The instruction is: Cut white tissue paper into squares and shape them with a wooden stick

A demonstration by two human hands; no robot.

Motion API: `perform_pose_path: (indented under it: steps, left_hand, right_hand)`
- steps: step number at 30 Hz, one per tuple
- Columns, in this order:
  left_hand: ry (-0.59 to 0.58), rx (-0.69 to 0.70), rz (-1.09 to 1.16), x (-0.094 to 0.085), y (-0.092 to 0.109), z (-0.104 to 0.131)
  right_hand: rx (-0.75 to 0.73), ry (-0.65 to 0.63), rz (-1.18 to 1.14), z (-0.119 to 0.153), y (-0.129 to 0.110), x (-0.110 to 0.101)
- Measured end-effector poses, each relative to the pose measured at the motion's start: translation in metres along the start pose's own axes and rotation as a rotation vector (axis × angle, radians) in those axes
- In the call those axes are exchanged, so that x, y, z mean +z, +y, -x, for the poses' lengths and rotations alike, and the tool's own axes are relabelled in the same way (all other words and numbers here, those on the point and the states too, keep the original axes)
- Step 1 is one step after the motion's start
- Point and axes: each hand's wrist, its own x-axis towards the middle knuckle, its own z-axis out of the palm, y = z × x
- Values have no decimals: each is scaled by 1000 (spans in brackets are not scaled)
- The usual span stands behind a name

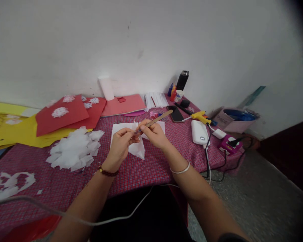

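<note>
A flat wooden craft stick (164,115) is held slantwise above the table, its bare rounded end pointing up to the right. My right hand (154,133) is closed around its middle, thumb on top. At the lower end, my left hand (121,143) pinches with thumb and fingertips close to the right fingers. The fingers hide that end of the stick. Under and between the hands is thin white paper (137,150); whether any of it is attached to the stick I cannot tell.
A pile of white tissue pieces (74,149) and paper scraps (12,185) lie left. Red sheets (63,117) with tissue flowers are behind. Rightward are a phone (176,114), yellow glue gun (201,117), white power bank (200,132) and purple socket block (229,145). A cable (103,222) crosses my forearm.
</note>
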Motion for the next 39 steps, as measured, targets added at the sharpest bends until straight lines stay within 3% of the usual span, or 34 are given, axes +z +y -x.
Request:
perform_pose_path:
  steps: [18, 26, 39]
  left_hand:
    - [-18, 95, 51, 2, -2, -1]
    - [7, 11, 18, 2, 1, 0]
    - [-87, -178, 88, -4, 0, -4]
  right_hand:
    - [-17, 60, -217, -4, 11, -3]
    - [-34, 38, -159, -4, 9, -3]
    - [-48, -8, -114, -3, 6, -7]
